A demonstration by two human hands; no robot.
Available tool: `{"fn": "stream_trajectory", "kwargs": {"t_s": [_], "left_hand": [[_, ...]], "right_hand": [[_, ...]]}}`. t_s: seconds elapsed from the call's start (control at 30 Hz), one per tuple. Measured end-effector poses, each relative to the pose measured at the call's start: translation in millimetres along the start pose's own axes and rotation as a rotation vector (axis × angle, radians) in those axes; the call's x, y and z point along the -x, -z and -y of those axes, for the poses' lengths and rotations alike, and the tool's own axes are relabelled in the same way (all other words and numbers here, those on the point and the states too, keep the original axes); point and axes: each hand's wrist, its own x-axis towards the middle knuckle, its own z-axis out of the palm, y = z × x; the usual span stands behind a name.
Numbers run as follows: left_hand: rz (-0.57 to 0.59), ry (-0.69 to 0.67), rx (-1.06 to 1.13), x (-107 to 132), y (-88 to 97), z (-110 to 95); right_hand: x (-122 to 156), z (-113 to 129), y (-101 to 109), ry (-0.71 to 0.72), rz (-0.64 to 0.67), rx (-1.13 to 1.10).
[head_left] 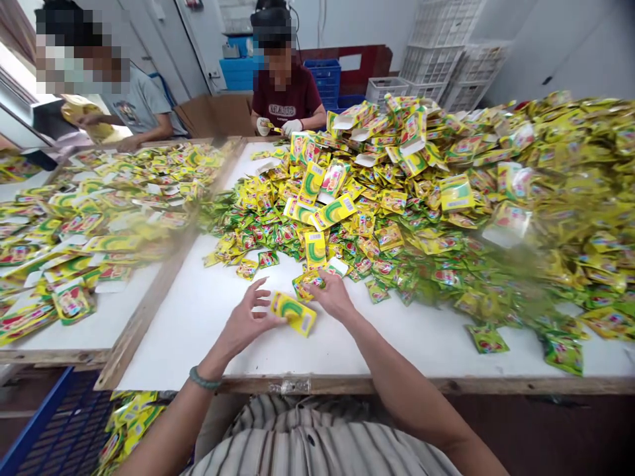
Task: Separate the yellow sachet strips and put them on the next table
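Observation:
My left hand is over the white tabletop with its fingers spread and curved. Its thumb tip reaches the left edge of a small yellow box with a green curved band and a barcode; whether they touch I cannot tell. To the right, my right hand has its thumb and fingers closed on a shiny yellow-green sachet. Just beyond it another yellow box leans against the pile of sachets, and an open white box flap shows beside my fingers.
Boxes and sachets heap high along the right and back. A wooden divider separates a left table section with more boxes. Below left, a blue crate holds yellow packs. A gloved person and another person work opposite.

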Motion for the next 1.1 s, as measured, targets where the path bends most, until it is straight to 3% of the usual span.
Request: {"fn": "stream_trajectory", "kwargs": {"t_s": [0.07,0.23,0.3,0.37,0.47,0.53,0.63,0.7,0.9,1.1], "left_hand": [[-0.014,0.023,-0.124,0.7,-10.4,-4.1],[-0.280,-0.049,-0.596,23.3,-36.1,-10.4],[-0.244,-0.081,-0.762,37.5,-43.4,-8.2],[-0.107,-0.065,-0.810,47.0,-46.6,-2.8],[-0.007,0.055,-0.661,46.2,-41.4,6.6],[0.011,0.128,-0.402,38.2,-34.5,9.6],[0.133,0.184,0.101,26.0,-28.4,7.4],[0.157,0.209,0.311,21.5,-29.1,3.8],[0.154,0.223,0.425,18.9,-36.5,4.1],[0.150,0.207,0.479,18.4,-36.1,9.2]], "right_hand": [[3.3,-1.8,-10.3,0.015,0.058,0.037],[3.2,-9.7,-13.0,-0.016,-0.002,-0.007],[0.9,-12.5,-8.5,-0.047,-0.036,-0.039],[-1.2,-13.5,-4.4,-0.065,-0.044,-0.055],[-2.5,-10.2,0.4,-0.062,-0.022,-0.111],[-2.1,-5.8,3.0,-0.053,0.013,-0.201],[-0.5,-0.5,6.0,-0.024,0.096,-0.316],[0.7,0.5,7.6,0.018,0.174,-0.308],[2.1,-1.3,13.3,0.125,0.382,-0.122],[0.8,-2.5,16.1,0.117,0.471,-0.219]]}}
